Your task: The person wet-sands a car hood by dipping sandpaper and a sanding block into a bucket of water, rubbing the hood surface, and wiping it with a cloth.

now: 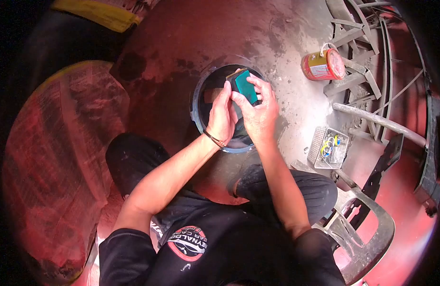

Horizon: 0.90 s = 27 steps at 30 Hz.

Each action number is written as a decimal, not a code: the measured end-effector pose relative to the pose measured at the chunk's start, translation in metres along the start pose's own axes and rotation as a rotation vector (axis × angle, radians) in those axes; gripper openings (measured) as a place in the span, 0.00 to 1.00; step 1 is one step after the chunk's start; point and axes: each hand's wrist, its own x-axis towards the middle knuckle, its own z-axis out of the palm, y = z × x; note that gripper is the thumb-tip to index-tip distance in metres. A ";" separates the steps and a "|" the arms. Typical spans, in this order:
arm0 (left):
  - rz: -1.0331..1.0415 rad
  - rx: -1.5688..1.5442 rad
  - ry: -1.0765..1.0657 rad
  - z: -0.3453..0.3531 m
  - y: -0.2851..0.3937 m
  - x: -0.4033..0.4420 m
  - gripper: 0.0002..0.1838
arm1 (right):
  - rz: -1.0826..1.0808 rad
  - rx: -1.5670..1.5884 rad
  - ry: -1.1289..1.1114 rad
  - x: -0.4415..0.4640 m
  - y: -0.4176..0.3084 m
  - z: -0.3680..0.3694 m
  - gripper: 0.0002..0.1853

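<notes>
Both hands are together over a round dark bucket (197, 102) that stands on the floor between the knees. My right hand (261, 109) holds a green block (246, 86), its thumb on the near edge and its fingers round the far side. On the left, my left hand (222, 117) pinches a dark piece with a tan edge (232, 76), which touches the green block. A dark bracelet is on the left wrist. What lies inside the bucket under the hands is hard to make out.
A red and yellow can (320, 65) stands at the upper right near metal frames (355, 78). Below it is a basket (318, 145) with yellow and blue items. A dusty plastic chair (377, 224) is at the lower right. Reddish covered material (63, 167) fills the left.
</notes>
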 end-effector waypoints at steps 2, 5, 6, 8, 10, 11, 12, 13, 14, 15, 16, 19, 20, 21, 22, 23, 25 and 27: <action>-0.018 0.043 -0.021 0.000 0.003 -0.003 0.30 | -0.029 0.037 0.018 -0.003 0.004 0.004 0.29; -0.072 -0.070 -0.029 0.000 0.009 -0.007 0.31 | -0.135 -0.036 0.025 -0.003 -0.002 0.005 0.28; -0.099 -0.121 -0.024 0.002 0.016 -0.009 0.31 | -0.123 -0.020 0.006 -0.003 -0.002 0.005 0.27; -0.120 -0.181 -0.035 0.003 0.020 -0.011 0.31 | -0.098 0.013 -0.027 -0.001 -0.001 0.004 0.26; -0.110 -0.200 -0.070 0.002 0.021 -0.011 0.30 | -0.148 -0.003 -0.019 -0.003 0.003 0.004 0.24; -0.120 -0.224 -0.089 0.001 0.021 -0.010 0.29 | -0.172 -0.011 -0.016 -0.004 0.006 0.004 0.23; -0.131 -0.251 -0.108 0.000 0.022 -0.010 0.29 | -0.178 0.009 -0.010 -0.004 0.008 0.004 0.22; -0.142 -0.277 -0.126 -0.003 0.023 -0.009 0.29 | -0.184 0.028 -0.004 -0.003 0.011 0.004 0.21; -0.203 -0.320 -0.161 -0.008 0.025 -0.007 0.28 | -0.190 0.047 0.001 -0.002 0.012 0.004 0.21; -0.262 -0.363 -0.197 -0.013 0.029 -0.005 0.28 | -0.157 0.079 0.007 -0.001 0.011 0.003 0.21; -0.322 -0.406 -0.231 -0.016 0.032 -0.002 0.28 | -0.121 0.111 0.013 0.000 0.008 0.001 0.21; -0.274 -0.245 -0.305 -0.021 0.030 0.004 0.28 | -0.083 0.172 0.023 -0.001 0.007 -0.001 0.21; -0.233 -0.150 -0.311 -0.024 0.026 0.005 0.28 | -0.081 0.186 0.027 -0.002 0.007 -0.001 0.21; -0.215 -0.118 -0.291 -0.024 0.027 0.007 0.29 | -0.088 0.197 0.012 -0.004 0.006 0.000 0.19; -0.190 -0.051 -0.295 -0.024 0.027 0.009 0.29 | -0.142 0.133 -0.004 -0.003 0.007 -0.002 0.18; -0.168 0.016 -0.295 -0.023 0.028 0.010 0.29 | -0.191 0.069 -0.021 -0.001 0.007 -0.004 0.18; -0.182 0.167 -0.293 -0.028 0.030 0.021 0.28 | -0.165 0.062 -0.082 -0.003 0.008 -0.003 0.18; -0.155 0.133 -0.274 -0.021 0.033 0.025 0.30 | -0.200 -0.041 -0.066 0.003 0.004 -0.008 0.18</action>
